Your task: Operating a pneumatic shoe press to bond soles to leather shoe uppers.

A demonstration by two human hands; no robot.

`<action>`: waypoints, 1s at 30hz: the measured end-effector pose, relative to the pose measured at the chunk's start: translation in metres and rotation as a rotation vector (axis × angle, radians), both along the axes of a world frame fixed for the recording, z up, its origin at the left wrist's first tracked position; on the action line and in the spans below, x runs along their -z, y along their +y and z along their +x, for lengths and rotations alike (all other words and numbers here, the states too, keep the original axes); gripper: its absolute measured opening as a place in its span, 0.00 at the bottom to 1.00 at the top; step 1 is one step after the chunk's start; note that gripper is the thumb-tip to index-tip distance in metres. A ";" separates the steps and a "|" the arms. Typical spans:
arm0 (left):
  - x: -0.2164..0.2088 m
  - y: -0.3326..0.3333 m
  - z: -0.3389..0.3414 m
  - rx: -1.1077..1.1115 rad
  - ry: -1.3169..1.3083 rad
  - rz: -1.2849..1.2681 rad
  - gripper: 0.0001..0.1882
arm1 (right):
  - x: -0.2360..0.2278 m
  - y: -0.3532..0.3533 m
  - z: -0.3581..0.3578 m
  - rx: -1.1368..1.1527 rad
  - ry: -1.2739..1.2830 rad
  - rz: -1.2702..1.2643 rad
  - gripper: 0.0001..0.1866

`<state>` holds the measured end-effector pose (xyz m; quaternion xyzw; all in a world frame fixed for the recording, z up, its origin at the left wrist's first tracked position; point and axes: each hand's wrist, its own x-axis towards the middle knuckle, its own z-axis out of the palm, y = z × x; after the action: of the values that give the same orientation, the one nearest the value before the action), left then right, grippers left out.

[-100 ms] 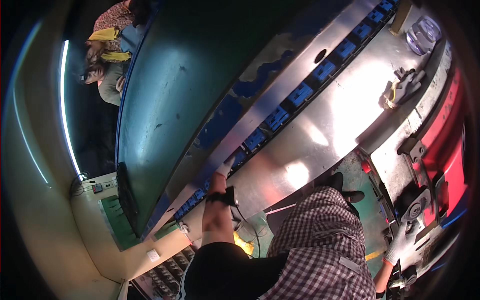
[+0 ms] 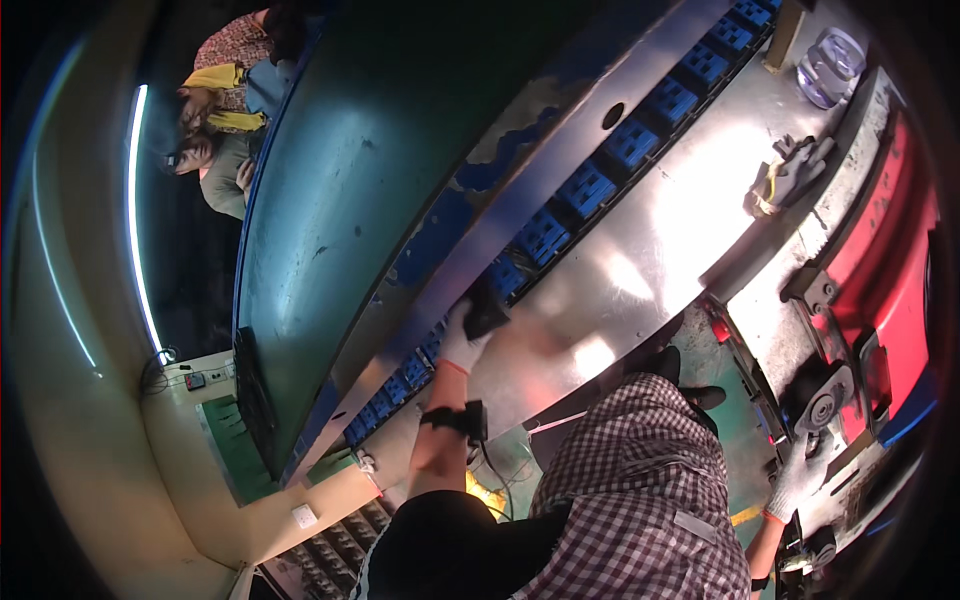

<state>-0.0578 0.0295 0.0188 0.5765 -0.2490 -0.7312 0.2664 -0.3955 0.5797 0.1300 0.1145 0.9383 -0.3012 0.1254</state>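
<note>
My left hand (image 2: 464,345), in a white glove, is closed on a small dark block-shaped piece (image 2: 487,314). It is beside the long row of blue plastic parts (image 2: 585,190) that runs under the metal rail. The exact kind of the dark piece cannot be made out. On the right, my right hand (image 2: 800,475), also white-gloved, is at the lower edge of a round grey wheel (image 2: 826,404) mounted on a red machine (image 2: 885,260). Its fingers look bent against the wheel's rim, though their tips are partly hidden.
A shiny metal bench top (image 2: 640,235) lies between the row and me. On it are a pair of grey gloves (image 2: 790,175) and a clear purple-tinted container (image 2: 832,68). A big green-blue panel (image 2: 330,210) slopes at left. Other people (image 2: 225,130) are beyond it.
My left hand has drawn back a little from the row of blue parts, and the dark piece now shows in it. My right hand stays at the wheel.
</note>
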 end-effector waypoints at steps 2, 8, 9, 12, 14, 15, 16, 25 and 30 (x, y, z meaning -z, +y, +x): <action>-0.021 0.047 -0.028 -0.007 0.336 0.298 0.28 | -0.002 0.004 0.003 -0.100 0.111 0.060 0.14; -0.131 0.174 -0.126 0.684 0.208 0.181 0.34 | -0.001 0.031 0.009 -0.231 0.239 -0.115 0.20; -0.151 0.192 -0.145 0.773 0.383 0.197 0.39 | -0.015 0.028 0.009 -0.179 0.227 -0.186 0.20; -0.205 0.250 -0.210 1.029 0.678 0.059 0.55 | -0.055 0.031 0.010 -0.254 0.158 -0.350 0.29; -0.224 0.290 -0.249 1.115 0.721 0.023 0.60 | -0.092 0.033 0.022 -0.242 0.046 -0.828 0.38; -0.222 0.309 -0.266 1.224 0.735 0.014 0.59 | -0.114 0.038 0.023 -0.347 -0.016 -0.743 0.46; -0.224 0.327 -0.277 1.331 0.730 0.012 0.59 | -0.116 0.044 0.027 -0.515 0.051 -0.762 0.52; -0.226 0.457 -0.342 1.811 0.561 -0.220 0.48 | -0.135 0.132 0.035 -0.233 0.262 -0.390 0.50; -0.224 0.497 -0.370 2.293 0.425 -0.429 0.33 | -0.117 0.214 0.044 0.268 0.178 -1.185 0.44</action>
<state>-0.4281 0.5270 0.2430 -0.1728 -0.6886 -0.5674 -0.4172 -0.3513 0.7940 0.2470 0.1167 0.5957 -0.7931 0.0497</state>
